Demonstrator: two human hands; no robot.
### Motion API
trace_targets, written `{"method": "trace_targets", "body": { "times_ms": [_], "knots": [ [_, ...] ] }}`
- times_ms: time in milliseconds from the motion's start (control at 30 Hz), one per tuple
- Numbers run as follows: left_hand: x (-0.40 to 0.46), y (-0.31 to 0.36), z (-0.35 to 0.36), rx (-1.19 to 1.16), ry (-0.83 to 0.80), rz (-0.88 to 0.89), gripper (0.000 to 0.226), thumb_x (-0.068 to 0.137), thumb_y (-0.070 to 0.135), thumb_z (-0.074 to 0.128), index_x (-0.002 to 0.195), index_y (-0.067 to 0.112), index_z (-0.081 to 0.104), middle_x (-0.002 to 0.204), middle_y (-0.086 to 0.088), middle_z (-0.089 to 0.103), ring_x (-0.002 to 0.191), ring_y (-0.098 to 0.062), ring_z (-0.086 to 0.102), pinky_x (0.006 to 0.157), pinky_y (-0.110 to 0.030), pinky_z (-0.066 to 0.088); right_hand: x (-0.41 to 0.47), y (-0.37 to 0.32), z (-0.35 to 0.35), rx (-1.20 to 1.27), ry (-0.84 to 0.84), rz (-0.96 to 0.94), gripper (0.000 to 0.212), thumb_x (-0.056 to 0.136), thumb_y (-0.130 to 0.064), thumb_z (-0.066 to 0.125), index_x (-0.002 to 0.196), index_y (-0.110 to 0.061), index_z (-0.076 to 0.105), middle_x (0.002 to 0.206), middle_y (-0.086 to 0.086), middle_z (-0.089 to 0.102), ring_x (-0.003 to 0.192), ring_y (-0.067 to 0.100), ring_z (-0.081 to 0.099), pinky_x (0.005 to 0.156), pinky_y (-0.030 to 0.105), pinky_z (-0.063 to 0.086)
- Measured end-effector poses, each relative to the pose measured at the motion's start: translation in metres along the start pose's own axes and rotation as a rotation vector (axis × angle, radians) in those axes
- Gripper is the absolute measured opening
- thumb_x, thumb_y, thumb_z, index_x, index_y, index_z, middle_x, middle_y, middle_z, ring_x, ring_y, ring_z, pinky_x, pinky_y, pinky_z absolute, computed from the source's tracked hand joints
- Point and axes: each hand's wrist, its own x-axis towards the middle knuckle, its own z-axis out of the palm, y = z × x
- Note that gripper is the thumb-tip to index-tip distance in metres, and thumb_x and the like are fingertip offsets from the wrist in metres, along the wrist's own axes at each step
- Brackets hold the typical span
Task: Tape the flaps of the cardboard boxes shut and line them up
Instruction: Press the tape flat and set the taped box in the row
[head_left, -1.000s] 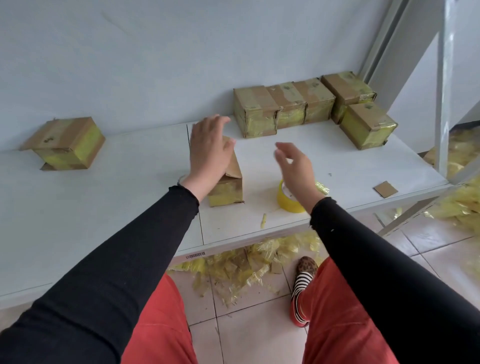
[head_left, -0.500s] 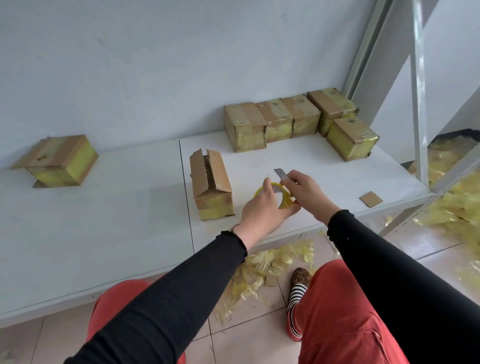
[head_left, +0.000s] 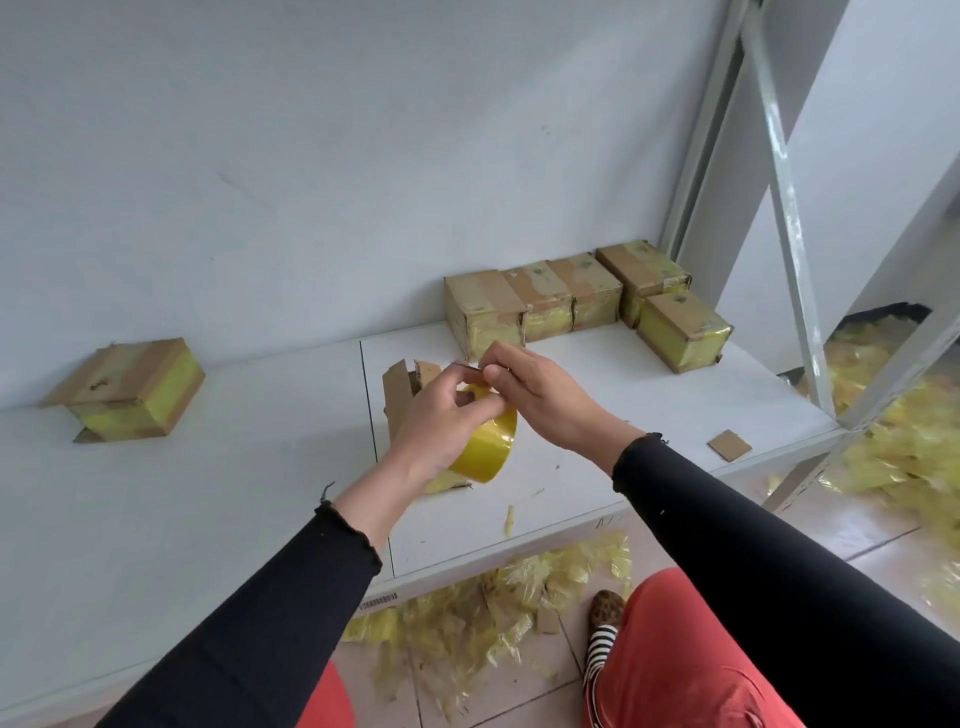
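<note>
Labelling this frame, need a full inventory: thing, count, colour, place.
taped boxes: 5, brown with yellow tape, back right of table, four along the wall, one in front
open box: 1, brown, flaps up, mid table, partly behind the hands
lone box: 1, brown with yellow side, far left by the wall
tape roll: 1, yellow, held above the table edge
card scrap: 1, brown, right of table
tape bit: 1, yellow, front edge of table
table: 1, white
tape litter: many pieces, yellow, floor under and right of table
left hand: grips the roll
right hand: pinches at the top of the roll
</note>
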Motion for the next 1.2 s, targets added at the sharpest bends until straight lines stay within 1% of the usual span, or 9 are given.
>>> {"method": "trace_targets", "body": {
  "times_ms": [233, 400, 533, 733, 833, 900, 967, 1100, 1200],
  "knots": [
    [0.0, 0.012, -0.012, -0.056, 0.074, -0.024, 0.033, 0.071, 0.04, 0.072, 0.089, 0.013, 0.066, 0.104, -0.027, 0.07, 0.092, -0.037, 0.068, 0.081, -0.039, 0.041, 0.022, 0.007, 0.001, 0.033, 0.008, 0.056, 0.013, 0.108, -0.023, 0.046, 0.095, -0.021, 0.048, 0.079, -0.009, 0.05, 0.073, 0.016, 0.045, 0.069, 0.042, 0.04],
    [-0.005, 0.014, -0.011, -0.102, 0.128, -0.043, 0.037, 0.069, 0.037, 0.07, 0.089, 0.006, 0.063, 0.084, -0.009, 0.06, 0.08, -0.021, 0.054, 0.076, -0.037, 0.036, 0.03, 0.01, 0.019, 0.048, 0.02, 0.104, 0.018, 0.105, -0.031, 0.046, 0.088, -0.038, 0.043, 0.079, -0.013, 0.051, 0.069, 0.005, 0.045, 0.066, 0.029, 0.037],
    [-0.012, 0.017, -0.028, -0.145, 0.185, 0.005, 0.027, 0.07, 0.03, 0.072, 0.082, 0.008, 0.061, 0.088, -0.027, 0.066, 0.078, -0.036, 0.063, 0.075, -0.039, 0.043, 0.027, 0.034, 0.006, 0.134, 0.151, 0.317, 0.017, 0.107, -0.03, 0.047, 0.09, -0.026, 0.046, 0.079, -0.008, 0.047, 0.068, 0.008, 0.042, 0.069, 0.032, 0.037],
    [-0.003, 0.019, -0.066, -0.301, 0.277, 0.022, 0.013, 0.084, 0.015, 0.074, 0.076, 0.023, 0.068, 0.088, 0.004, 0.068, 0.074, -0.008, 0.058, 0.066, -0.027, 0.042, 0.02, 0.007, 0.023, 0.381, 0.257, 0.363, 0.051, 0.085, -0.059, 0.07, 0.076, -0.02, 0.04, 0.068, -0.008, 0.032, 0.059, 0.011, 0.028, 0.052, 0.023, 0.027],
    [-0.001, 0.015, -0.067, -0.376, 0.342, 0.015, 0.017, 0.086, 0.01, 0.075, 0.075, 0.019, 0.067, 0.092, 0.0, 0.068, 0.079, -0.012, 0.06, 0.07, -0.029, 0.046, 0.014, -0.017, 0.049, 0.417, 0.25, 0.328, 0.042, 0.099, -0.046, 0.061, 0.073, -0.014, 0.054, 0.076, 0.004, 0.054, 0.063, 0.012, 0.043, 0.064, 0.03, 0.037],
    [0.0, 0.012, -0.068, -0.425, 0.388, 0.015, 0.018, 0.086, 0.009, 0.076, 0.075, 0.018, 0.066, 0.086, 0.0, 0.069, 0.077, -0.013, 0.062, 0.071, -0.029, 0.049, 0.003, -0.032, 0.063, 0.452, 0.208, 0.219, 0.025, 0.108, -0.034, 0.046, 0.099, -0.027, 0.068, 0.114, 0.004, 0.064, 0.089, 0.005, 0.057, 0.081, 0.029, 0.045],
    [0.001, 0.009, -0.071, -0.524, 0.411, 0.017, 0.02, 0.088, 0.005, 0.074, 0.074, 0.016, 0.064, 0.074, 0.002, 0.071, 0.068, -0.012, 0.066, 0.067, -0.028, 0.052, -0.007, -0.044, 0.073, 0.436, 0.118, 0.1, 0.03, 0.109, -0.033, 0.04, 0.125, -0.02, 0.062, 0.131, -0.002, 0.056, 0.119, 0.008, 0.052, 0.097, 0.026, 0.045],
    [0.004, 0.004, -0.072, -0.698, 0.432, -0.032, 0.021, 0.09, 0.0, 0.07, 0.075, 0.014, 0.065, 0.069, 0.0, 0.069, 0.065, -0.013, 0.067, 0.061, -0.027, 0.056, -0.016, -0.049, 0.087, 0.16, 0.001, 0.045, 0.025, 0.109, -0.027, 0.043, 0.116, -0.006, 0.056, 0.112, -0.001, 0.056, 0.112, 0.024, 0.044, 0.1, 0.043, 0.039],
    [0.007, 0.001, -0.078, -0.665, 0.345, -0.042, 0.021, 0.091, 0.003, 0.07, 0.076, 0.017, 0.064, 0.075, 0.001, 0.068, 0.074, -0.013, 0.064, 0.07, -0.026, 0.054, -0.015, -0.05, 0.077, 0.153, 0.021, 0.044, 0.013, 0.108, -0.013, 0.046, 0.105, -0.003, 0.054, 0.093, -0.009, 0.048, 0.093, 0.018, 0.041, 0.092, 0.033, 0.033]
  ]
}}
